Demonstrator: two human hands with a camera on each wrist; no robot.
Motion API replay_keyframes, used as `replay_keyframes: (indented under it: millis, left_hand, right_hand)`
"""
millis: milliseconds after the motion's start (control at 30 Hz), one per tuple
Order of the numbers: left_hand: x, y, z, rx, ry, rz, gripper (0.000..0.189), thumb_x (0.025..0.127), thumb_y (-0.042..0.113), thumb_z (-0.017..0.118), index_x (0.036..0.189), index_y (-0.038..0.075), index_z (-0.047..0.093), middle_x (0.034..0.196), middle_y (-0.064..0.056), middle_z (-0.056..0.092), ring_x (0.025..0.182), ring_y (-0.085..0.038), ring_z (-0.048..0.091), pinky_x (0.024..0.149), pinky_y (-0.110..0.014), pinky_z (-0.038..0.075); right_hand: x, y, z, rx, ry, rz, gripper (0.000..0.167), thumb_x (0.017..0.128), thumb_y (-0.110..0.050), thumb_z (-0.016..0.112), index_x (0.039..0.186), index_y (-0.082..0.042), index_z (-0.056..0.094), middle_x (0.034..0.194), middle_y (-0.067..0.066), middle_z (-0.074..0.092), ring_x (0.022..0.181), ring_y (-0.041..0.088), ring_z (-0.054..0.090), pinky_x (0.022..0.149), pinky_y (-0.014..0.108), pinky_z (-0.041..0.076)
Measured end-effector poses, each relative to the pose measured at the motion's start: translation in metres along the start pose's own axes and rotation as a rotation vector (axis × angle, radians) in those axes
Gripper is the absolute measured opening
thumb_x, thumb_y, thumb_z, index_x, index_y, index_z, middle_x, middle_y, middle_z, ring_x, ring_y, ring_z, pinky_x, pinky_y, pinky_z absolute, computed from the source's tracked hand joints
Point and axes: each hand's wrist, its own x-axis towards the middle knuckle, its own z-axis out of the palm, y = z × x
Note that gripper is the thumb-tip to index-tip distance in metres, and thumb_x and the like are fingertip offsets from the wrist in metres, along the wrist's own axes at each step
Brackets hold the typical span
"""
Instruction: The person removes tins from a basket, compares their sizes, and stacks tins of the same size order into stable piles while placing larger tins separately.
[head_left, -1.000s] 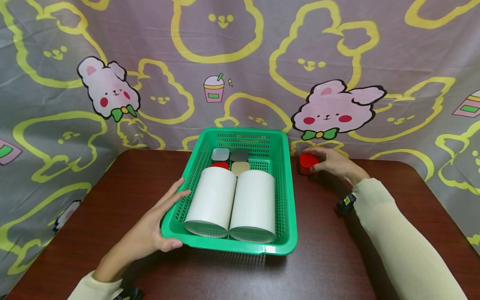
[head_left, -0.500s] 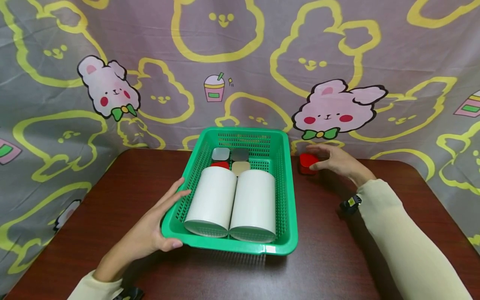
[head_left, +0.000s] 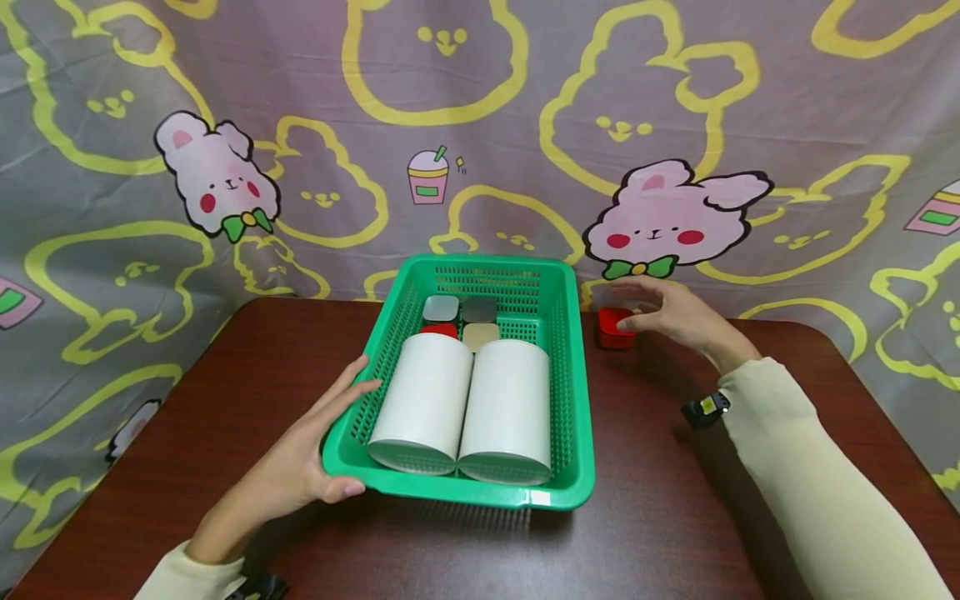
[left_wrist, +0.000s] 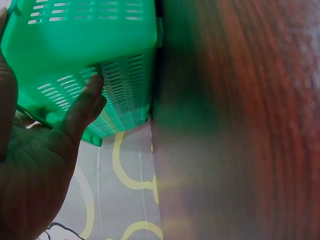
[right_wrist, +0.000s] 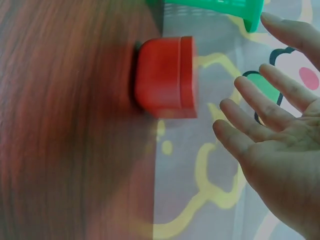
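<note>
A green plastic basket [head_left: 583,400] stands on the table, with my left hand [head_left: 300,458] holding its near left corner. The thumb lies at the front rim and one finger reaches over the side rim. In the left wrist view, other fingers [left_wrist: 85,100] touch the slotted outer wall. My right hand [head_left: 678,321] hovers beside a small red box [head_left: 615,329] with rounded corners, right of the basket. In the right wrist view, the fingers are spread and apart from the box. Two white cylinders [head_left: 423,404] lie side by side in the basket.
Behind the cylinders, the basket holds a light grey-topped box [head_left: 442,308], a dark grey-topped box [head_left: 480,310], another red box [head_left: 439,331] and a beige-topped box [head_left: 481,335]. A patterned curtain [head_left: 495,175] hangs behind the brown wooden table [head_left: 645,500].
The right hand has let go of the red box and drawn back slightly to the right and up. The box stays in place. Left hand and basket have not moved.
</note>
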Motion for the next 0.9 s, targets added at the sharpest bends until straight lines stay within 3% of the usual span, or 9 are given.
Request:
replay_keyframes:
  millis: [233, 467, 733, 900]
  left_hand:
    - [0.0, 0.0, 0.0, -0.004, -0.002, 0.002, 0.101, 0.073, 0.045, 0.09, 0.159, 0.018, 0.044, 0.177, 0.0, 0.014, 0.159, -0.014, 0.022, 0.11, -0.024, 0.041]
    - [0.0, -0.007, 0.0, 0.001, 0.008, 0.027, 0.098, 0.078, 0.054, 0.086, 0.159, 0.018, 0.044, 0.177, -0.002, 0.015, 0.156, -0.037, 0.026, 0.11, -0.024, 0.041]
    - [0.0, -0.006, 0.0, 0.001, 0.007, 0.039, 0.097, 0.08, 0.058, 0.084, 0.159, 0.019, 0.044, 0.177, -0.002, 0.014, 0.156, -0.04, 0.026, 0.111, -0.027, 0.043]
    - [-0.001, -0.006, 0.0, 0.021, 0.013, 0.049, 0.098, 0.081, 0.065, 0.08, 0.158, 0.018, 0.044, 0.177, -0.003, 0.015, 0.157, -0.039, 0.026, 0.112, -0.032, 0.043]
  right_hand:
    - [-0.001, -0.016, -0.001, -0.007, 0.0, -0.025, 0.069, 0.099, -0.02, 0.071, 0.161, -0.013, 0.04, 0.163, 0.017, 0.044, 0.151, 0.044, 0.039, 0.117, 0.061, 0.04]
    - [0.003, -0.034, 0.001, -0.018, 0.029, -0.037, 0.068, 0.097, -0.023, 0.075, 0.158, -0.016, 0.044, 0.162, 0.011, 0.046, 0.153, 0.041, 0.038, 0.118, 0.059, 0.04]
    - [0.01, -0.058, 0.01, 0.002, 0.005, -0.078, 0.071, 0.096, -0.029, 0.077, 0.159, -0.02, 0.045, 0.161, 0.009, 0.049, 0.145, 0.04, 0.05, 0.112, 0.058, 0.047]
    - [0.017, -0.071, 0.016, -0.026, 0.005, -0.096, 0.065, 0.094, -0.028, 0.078, 0.153, -0.025, 0.051, 0.158, 0.004, 0.051, 0.146, 0.039, 0.047, 0.111, 0.061, 0.047]
